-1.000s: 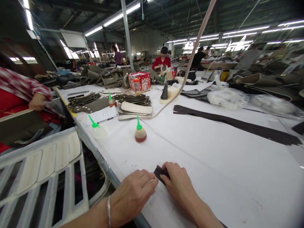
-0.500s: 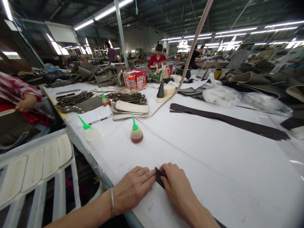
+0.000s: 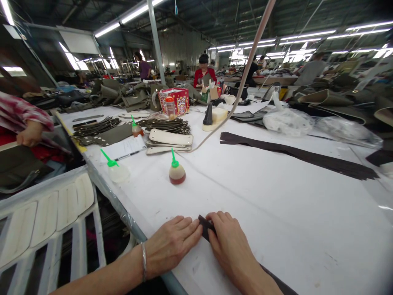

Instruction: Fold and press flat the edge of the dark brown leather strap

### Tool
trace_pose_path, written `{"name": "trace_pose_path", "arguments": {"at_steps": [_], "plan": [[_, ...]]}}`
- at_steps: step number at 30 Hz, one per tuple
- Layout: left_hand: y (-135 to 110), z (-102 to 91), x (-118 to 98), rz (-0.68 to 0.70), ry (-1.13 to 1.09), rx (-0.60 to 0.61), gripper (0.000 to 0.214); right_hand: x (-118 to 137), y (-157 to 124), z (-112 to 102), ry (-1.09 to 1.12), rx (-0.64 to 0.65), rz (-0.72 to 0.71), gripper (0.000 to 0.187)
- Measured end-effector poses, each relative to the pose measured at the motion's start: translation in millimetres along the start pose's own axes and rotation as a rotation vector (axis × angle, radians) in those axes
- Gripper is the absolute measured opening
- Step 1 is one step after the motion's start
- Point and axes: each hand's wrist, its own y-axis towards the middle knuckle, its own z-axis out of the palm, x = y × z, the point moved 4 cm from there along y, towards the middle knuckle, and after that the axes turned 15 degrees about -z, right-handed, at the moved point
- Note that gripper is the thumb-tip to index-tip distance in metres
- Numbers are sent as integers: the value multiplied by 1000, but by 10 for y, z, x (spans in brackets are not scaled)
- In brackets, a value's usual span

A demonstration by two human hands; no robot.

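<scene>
Left hand point(image 3: 172, 248): flat on bench, fingers spread and together, open, fingertips touching the near end of the strip. Silver bangle point(image 3: 143, 262) on wrist.
Right hand point(image 3: 230, 246): fingers curled over the strip, closed on it, pressing it to the bench.
Strip: dark brown leather strip point(image 3: 206, 227), end between the 2 hands, near the bench edge, well in front of the landmark. Rest appears to run under the right forearm; partly hidden.
Landmark: green-nozzle glue bottle point(image 3: 177, 172), upright on white-covered bench point(image 3: 276, 213), amber and cream contents.
Left of landmark: 2nd glue bottle point(image 3: 116, 171), upright, near the bench edge; paper sheet point(image 3: 123, 148) with a pen point(image 3: 129, 155) on it.
Behind landmark: cream leather panels point(image 3: 169, 137) stacked; studded dark straps point(image 3: 162, 126) just behind them; red printed box point(image 3: 174, 100) farther back.
Right of landmark: long dark leather strip point(image 3: 294, 155) lying flat; clear plastic bag point(image 3: 287, 122) behind it.
Below bench edge, left of landmark: white slatted rack point(image 3: 50, 217) holding cream panels.
Others: co-worker's hand point(image 3: 29, 134) at far left, plaid sleeve, well apart; co-worker in red top point(image 3: 203, 73) beyond the box, working at the far bench.
</scene>
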Motion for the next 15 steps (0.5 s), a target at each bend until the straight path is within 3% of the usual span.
{"name": "trace_pose_path", "arguments": {"at_steps": [15], "plan": [[-42, 85, 8, -25, 0, -25, 31, -43, 0, 48, 151, -142, -52, 30]]}}
